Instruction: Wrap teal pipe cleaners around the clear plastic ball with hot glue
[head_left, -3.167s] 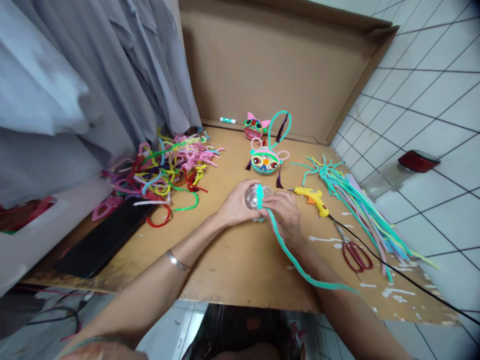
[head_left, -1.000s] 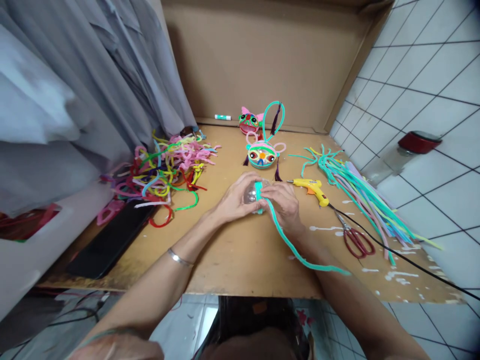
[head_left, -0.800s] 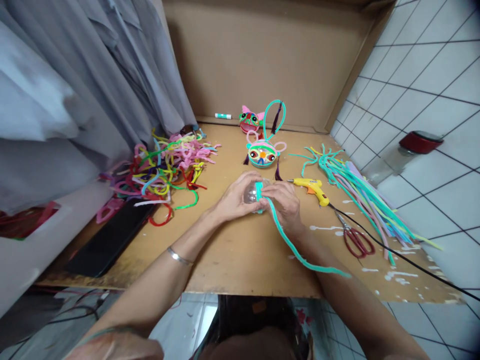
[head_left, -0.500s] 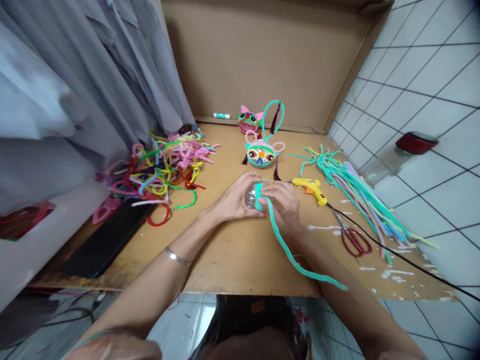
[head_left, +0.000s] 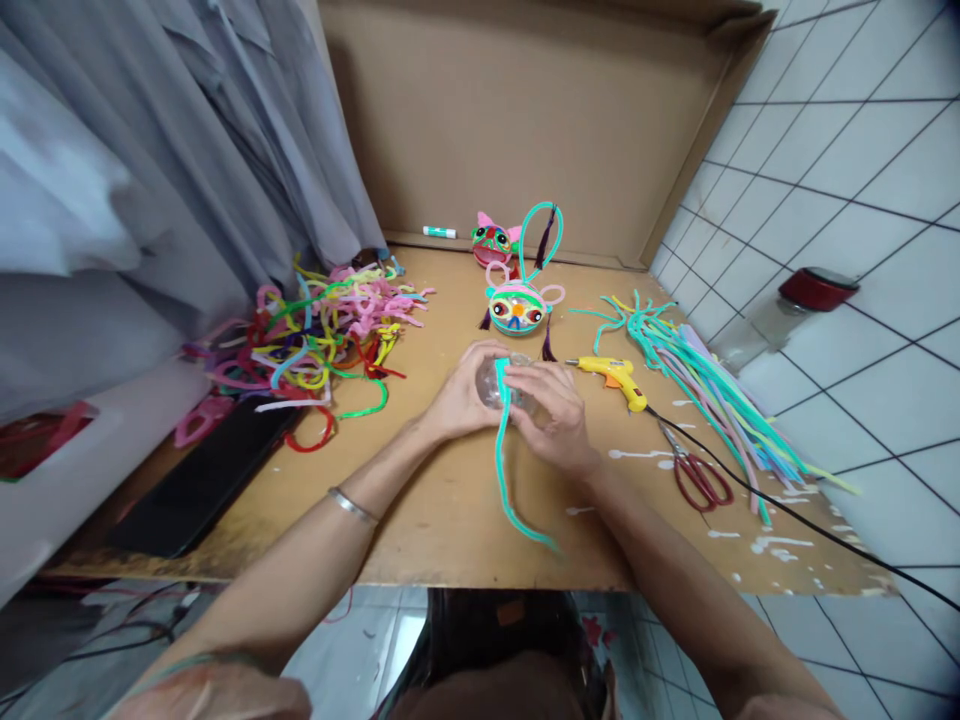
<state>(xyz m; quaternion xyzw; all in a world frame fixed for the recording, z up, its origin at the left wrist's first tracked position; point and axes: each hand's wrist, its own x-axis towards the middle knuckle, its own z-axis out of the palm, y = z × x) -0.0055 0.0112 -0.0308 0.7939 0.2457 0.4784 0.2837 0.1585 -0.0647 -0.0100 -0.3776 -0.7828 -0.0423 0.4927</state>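
Observation:
A small clear plastic ball point(head_left: 491, 383) sits between both hands above the middle of the wooden table point(head_left: 465, 520). My left hand point(head_left: 461, 395) cups its left side. My right hand point(head_left: 551, 415) covers its right side and presses a teal pipe cleaner point(head_left: 501, 470) against it. The pipe cleaner runs over the ball's top, then hangs down towards me, its loose end curling right near the table's front edge. Most of the ball is hidden by the fingers.
Two finished pipe-cleaner heads point(head_left: 516, 308) stand behind the hands. A yellow glue gun point(head_left: 611, 375) with a black cord, red scissors point(head_left: 697, 480) and a bundle of straight pipe cleaners point(head_left: 712, 390) lie right. A tangled coloured heap point(head_left: 322, 335) and a black slab point(head_left: 202, 480) lie left. Cardboard walls the back.
The pipe cleaner's loose tail has swung from the right, across my right forearm, to hang straight down in front of the ball. My right hand has shifted over the ball.

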